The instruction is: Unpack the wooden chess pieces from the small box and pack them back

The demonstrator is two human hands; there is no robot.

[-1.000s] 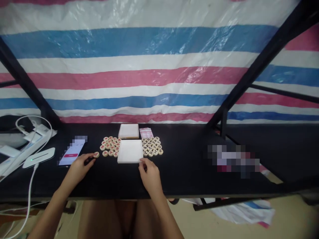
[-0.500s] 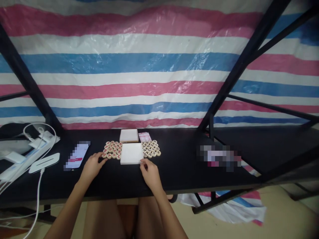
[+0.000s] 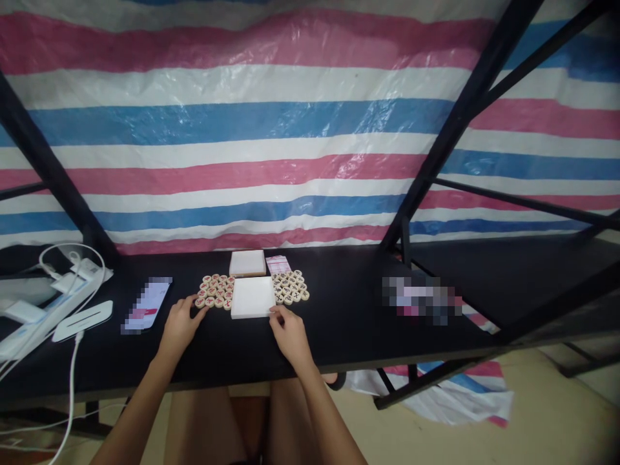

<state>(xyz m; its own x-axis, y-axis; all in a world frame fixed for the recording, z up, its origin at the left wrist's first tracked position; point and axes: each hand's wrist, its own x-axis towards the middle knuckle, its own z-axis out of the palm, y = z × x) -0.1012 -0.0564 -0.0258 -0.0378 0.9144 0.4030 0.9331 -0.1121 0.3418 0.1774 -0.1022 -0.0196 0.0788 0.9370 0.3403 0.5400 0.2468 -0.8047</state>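
Round wooden Chinese chess pieces with red characters (image 3: 216,292) lie in packed rows left of a shallow white box tray (image 3: 252,298). On the tray's right side is a matching group of pieces with dark characters (image 3: 289,288). My left hand (image 3: 181,323) rests at the near left corner of the red group, thumb and fingers apart, fingertips touching or almost touching the corner piece. At the tray's near right corner, my right hand (image 3: 290,330) has thumb and forefinger pinched on the edge. The tray's inside looks bare white.
Behind the tray stands a second white box half (image 3: 247,263), beside a pink-and-white printed paper (image 3: 278,265). A phone (image 3: 148,305), a white device with a cable (image 3: 83,321) and a power strip (image 3: 80,287) lie left. Black metal bars (image 3: 436,145) rise from the table.
The whole view has shifted slightly, so things appear a little further left. Both hands keep nearly the same places at the red pieces and the tray corner.
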